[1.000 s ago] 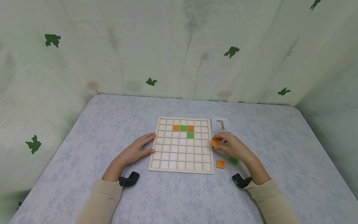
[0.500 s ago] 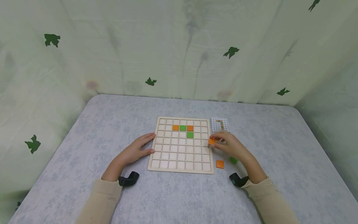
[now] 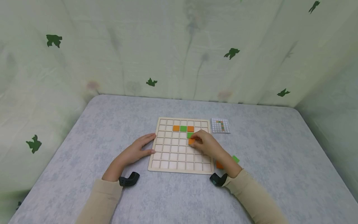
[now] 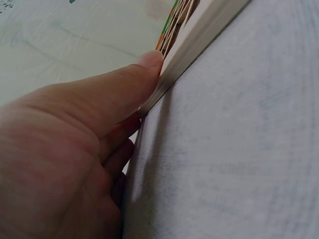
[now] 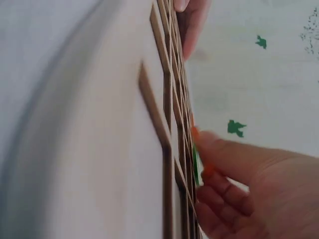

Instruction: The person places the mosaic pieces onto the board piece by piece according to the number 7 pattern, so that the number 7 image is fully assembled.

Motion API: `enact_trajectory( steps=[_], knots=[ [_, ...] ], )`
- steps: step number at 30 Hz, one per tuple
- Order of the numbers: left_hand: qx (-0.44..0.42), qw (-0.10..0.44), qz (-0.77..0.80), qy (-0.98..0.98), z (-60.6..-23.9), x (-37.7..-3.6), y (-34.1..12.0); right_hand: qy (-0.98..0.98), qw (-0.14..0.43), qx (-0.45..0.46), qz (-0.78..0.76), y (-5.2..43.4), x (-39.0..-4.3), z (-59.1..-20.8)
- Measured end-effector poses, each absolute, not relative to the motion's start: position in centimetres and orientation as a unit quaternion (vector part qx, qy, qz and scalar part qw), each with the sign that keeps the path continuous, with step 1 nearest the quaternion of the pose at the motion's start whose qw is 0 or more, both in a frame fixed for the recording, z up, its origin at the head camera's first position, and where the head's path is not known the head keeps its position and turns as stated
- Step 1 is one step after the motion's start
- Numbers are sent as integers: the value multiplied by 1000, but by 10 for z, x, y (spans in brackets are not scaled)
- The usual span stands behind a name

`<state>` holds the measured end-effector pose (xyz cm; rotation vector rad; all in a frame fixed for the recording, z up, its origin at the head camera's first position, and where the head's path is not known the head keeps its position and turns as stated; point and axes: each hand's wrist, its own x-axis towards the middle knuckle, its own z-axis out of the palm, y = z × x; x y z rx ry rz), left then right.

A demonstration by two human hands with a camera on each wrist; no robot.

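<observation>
A wooden grid board [image 3: 181, 170] lies flat on the table, with orange and green square tiles in some of its cells. My left hand [image 3: 137, 149] rests against the board's left edge, fingers extended; in the left wrist view the thumb [image 4: 148, 62] touches the rim. Between thumb and fingers my right hand [image 3: 207, 144] pinches an orange tile [image 3: 191, 142], just below a green tile [image 3: 189, 135] in the grid. Above that, an orange tile [image 3: 190, 128], a green tile [image 3: 183, 128] and another orange tile [image 3: 176, 128] form a row.
A small pattern card [image 3: 220, 125] with a printed coloured grid lies by the board's upper right corner. Right of the board, a loose orange tile [image 3: 219, 165] and a loose green tile [image 3: 236, 159] lie near the right forearm, the orange one partly hidden by it.
My right hand has carried the orange tile leftward from beside the board's right edge to the cell area under the green tile. The left hand has stayed in place.
</observation>
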<state>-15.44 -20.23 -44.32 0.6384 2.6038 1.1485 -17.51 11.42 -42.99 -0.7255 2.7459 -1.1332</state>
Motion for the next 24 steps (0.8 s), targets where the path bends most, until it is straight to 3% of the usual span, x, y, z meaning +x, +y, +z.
enact_trajectory(
  steps=[13,24],
  knots=[
    [216,115,390,888,-444,-155,-203,887,85,-227,-393,123,-168,-415],
    [213,119,402,883,-444,-154,-203,889,27,-250,-382,195,-134,-392]
  ],
)
